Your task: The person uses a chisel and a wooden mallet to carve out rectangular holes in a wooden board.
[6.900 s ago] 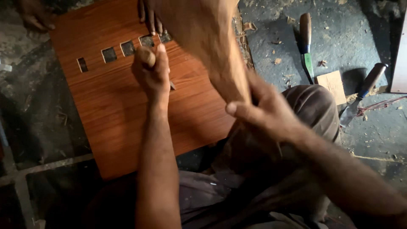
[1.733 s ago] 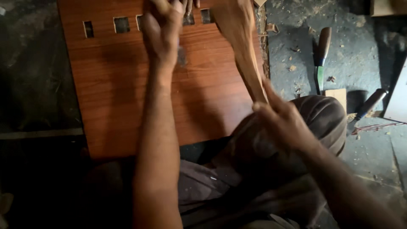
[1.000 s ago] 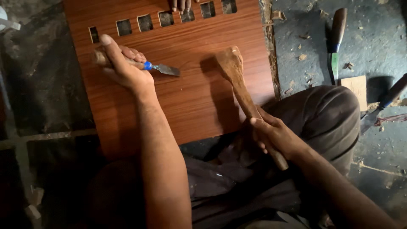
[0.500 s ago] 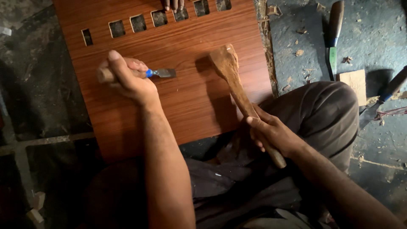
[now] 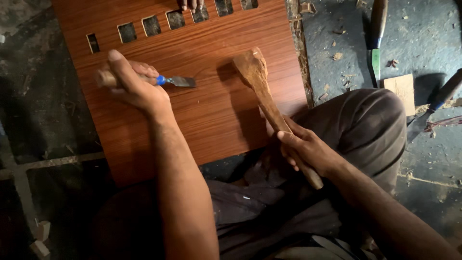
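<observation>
Head view looks straight down on your lap and on the reddish-brown wooden panel (image 5: 207,110) that lies flat on the dark concrete floor (image 5: 423,43) in front of you, its grain running across. It is the biggest thing here. A row of small rectangular cut-outs (image 5: 151,25) runs along its far edge, and someone else's fingertips (image 5: 191,5) rest on that edge among them. Your bent knee in grey-brown trousers (image 5: 365,125) sits just beside the panel's right edge.

Next in size is the wooden mallet (image 5: 269,103). Your right hand (image 5: 308,151) is wrapped fully around its handle, fingers closed tight, and the worn head rests on the panel right of its middle; the handle slants back toward your lap, its butt end poking out below your fist.

Your left hand (image 5: 137,86) is closed around the pale wooden handle of a chisel (image 5: 166,80) with a blue collar. The thumb lies over the handle, which sticks out past your fist to the left. The chisel lies nearly flat, its short steel blade pointing right, low over the panel or on it; you cannot tell which.

On the floor to the right, well apart from both hands, lie a second chisel (image 5: 376,38) with a green-tinted blade, a small wooden block (image 5: 402,89) just beside it, and scattered wood chips (image 5: 337,55).
</observation>
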